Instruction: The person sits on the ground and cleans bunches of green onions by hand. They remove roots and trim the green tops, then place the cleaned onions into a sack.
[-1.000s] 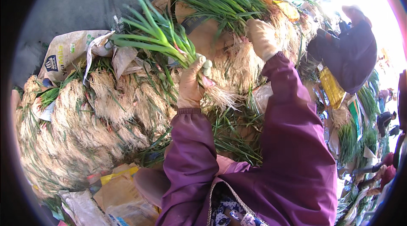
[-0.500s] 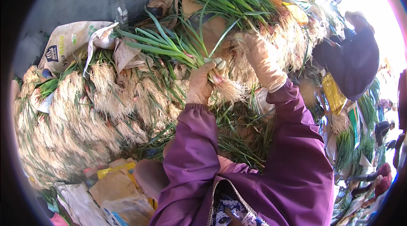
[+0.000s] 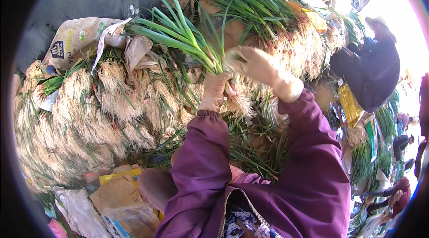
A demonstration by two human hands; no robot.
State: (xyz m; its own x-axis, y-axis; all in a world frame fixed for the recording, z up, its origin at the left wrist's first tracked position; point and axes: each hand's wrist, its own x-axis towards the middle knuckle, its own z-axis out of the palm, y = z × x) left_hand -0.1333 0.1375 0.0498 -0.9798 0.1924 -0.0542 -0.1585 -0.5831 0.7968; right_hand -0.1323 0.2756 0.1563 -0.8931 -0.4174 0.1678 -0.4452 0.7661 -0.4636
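My left hand [image 3: 215, 89], in a pale glove, is closed round a bunch of green onions [image 3: 190, 41]. The long green leaves point up and to the left, while the pale roots [image 3: 240, 104] hang out at the lower right of my fist. My right hand [image 3: 257, 64], also gloved, is just right of the stems above my left hand. Motion smears its fingers, so what they hold, if anything, does not show. Beyond my hands lies a heap of green onions [image 3: 250, 1], with its roots toward me.
On the left, several rooted bundles [image 3: 76, 122] lie in a wide row below a printed sack [image 3: 73, 43]. Loose green leaves [image 3: 254, 153] lie under my arms. Crumpled sacks [image 3: 120, 198] are at lower left. Another person [image 3: 373, 64] in dark clothes bends at the right.
My right hand has moved left from the far heap to the stems of the held bunch. The bunch's leaves have swung more upright. My left hand keeps its grip.
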